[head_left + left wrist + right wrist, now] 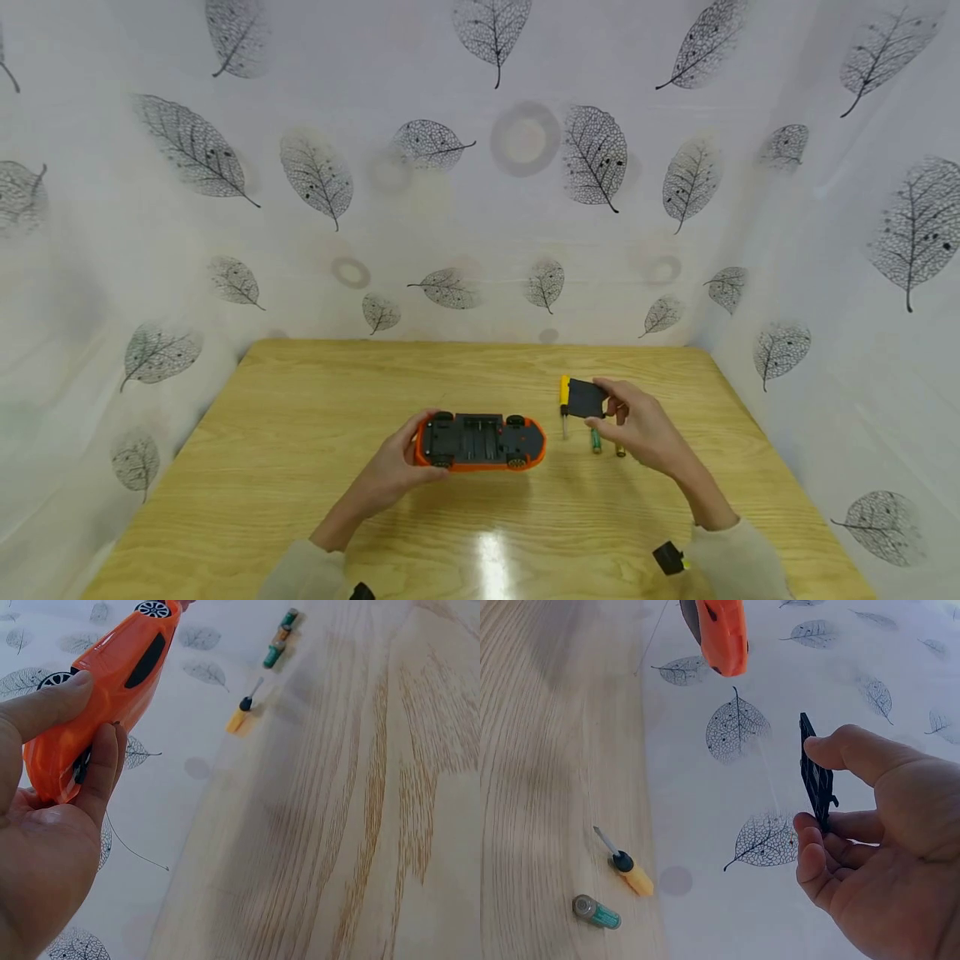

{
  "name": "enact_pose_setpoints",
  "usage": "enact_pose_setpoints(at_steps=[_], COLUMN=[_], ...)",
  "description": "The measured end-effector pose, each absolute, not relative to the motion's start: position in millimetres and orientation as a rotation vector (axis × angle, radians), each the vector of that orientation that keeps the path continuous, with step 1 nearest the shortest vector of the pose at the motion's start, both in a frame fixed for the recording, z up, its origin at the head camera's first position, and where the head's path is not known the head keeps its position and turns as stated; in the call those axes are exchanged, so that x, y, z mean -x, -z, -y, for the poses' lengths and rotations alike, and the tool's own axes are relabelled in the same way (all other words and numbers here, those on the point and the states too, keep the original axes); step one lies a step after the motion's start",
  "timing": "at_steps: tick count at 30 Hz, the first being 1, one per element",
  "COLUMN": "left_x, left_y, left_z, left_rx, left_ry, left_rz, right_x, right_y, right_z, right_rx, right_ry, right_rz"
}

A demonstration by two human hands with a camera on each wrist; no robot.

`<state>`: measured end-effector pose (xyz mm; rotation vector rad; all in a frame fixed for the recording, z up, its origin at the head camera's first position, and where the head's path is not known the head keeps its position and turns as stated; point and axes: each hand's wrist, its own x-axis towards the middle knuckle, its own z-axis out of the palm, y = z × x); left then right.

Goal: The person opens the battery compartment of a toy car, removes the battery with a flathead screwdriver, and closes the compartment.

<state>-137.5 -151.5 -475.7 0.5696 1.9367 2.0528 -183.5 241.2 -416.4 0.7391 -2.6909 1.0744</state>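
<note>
My left hand (396, 468) grips the rear end of an orange toy car (481, 466). The car is held off the table with its black underside facing the head camera, and an uncovered battery compartment (481, 439) shows in its middle. In the left wrist view, thumb and fingers wrap the orange body (112, 705). To the right, my right hand (647, 425) pinches a thin black battery cover (585, 399) between thumb and fingers. The right wrist view shows this cover (817, 776) edge-on, with a small tab, apart from the car.
On the wooden table (315, 417) lies a screwdriver (565, 393) with a yellow and black handle. Close by are a green battery (596, 441) and another battery (620, 451), partly hidden under my right hand. A leaf-patterned white sheet (450, 217) rises behind the table and along its sides.
</note>
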Motion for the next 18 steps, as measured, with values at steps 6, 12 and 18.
enact_pose_setpoints(at_steps=[6, 12, 18], left_x=[137.6, 137.4, 137.7], left_y=[473.9, 472.6, 473.0], left_z=[149.9, 148.5, 148.1], left_rx=[-0.563, -0.563, -0.569], left_ry=[-2.041, -2.042, -2.040], left_rz=[-1.955, -1.951, -1.952], right_x=[180.6, 177.0, 171.5], right_y=[411.4, 409.1, 407.1], right_z=[-224.6, -205.6, -188.0], right_rx=[-0.827, -0.923, -0.973], right_ry=[-1.093, -1.090, -1.062], right_rz=[2.675, 2.666, 2.704])
